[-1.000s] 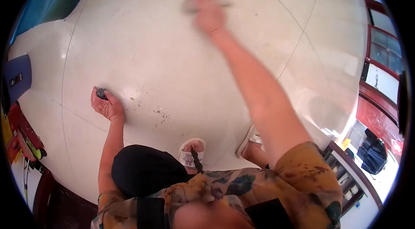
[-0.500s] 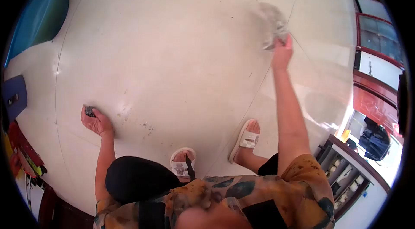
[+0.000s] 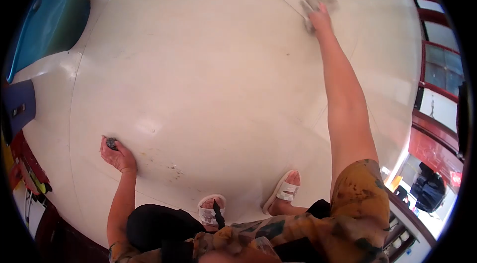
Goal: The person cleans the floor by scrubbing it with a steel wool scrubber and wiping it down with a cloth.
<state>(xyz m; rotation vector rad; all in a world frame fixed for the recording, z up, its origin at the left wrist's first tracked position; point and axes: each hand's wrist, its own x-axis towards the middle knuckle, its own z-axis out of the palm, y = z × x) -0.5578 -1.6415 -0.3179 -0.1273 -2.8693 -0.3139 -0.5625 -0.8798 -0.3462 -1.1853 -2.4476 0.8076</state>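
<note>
My right hand is stretched far out over the pale floor, closed on a greyish rag that is smeared by motion and appears to lie on the tiles. At the left, my left hand is low by the floor, its fingers wrapped round a small dark grey scouring pad, which looks like steel wool. Specks of dirt dot the floor to the right of the left hand.
A blue-green tub stands at the upper left, with a purple item below it. White slippers are on my feet. Dark red framed furniture lines the right side, and a black bag lies at the lower right.
My right hand has moved farther forward with the rag. The left hand still grips the scouring pad and sits slightly lower and farther right in view as the camera shifted.
</note>
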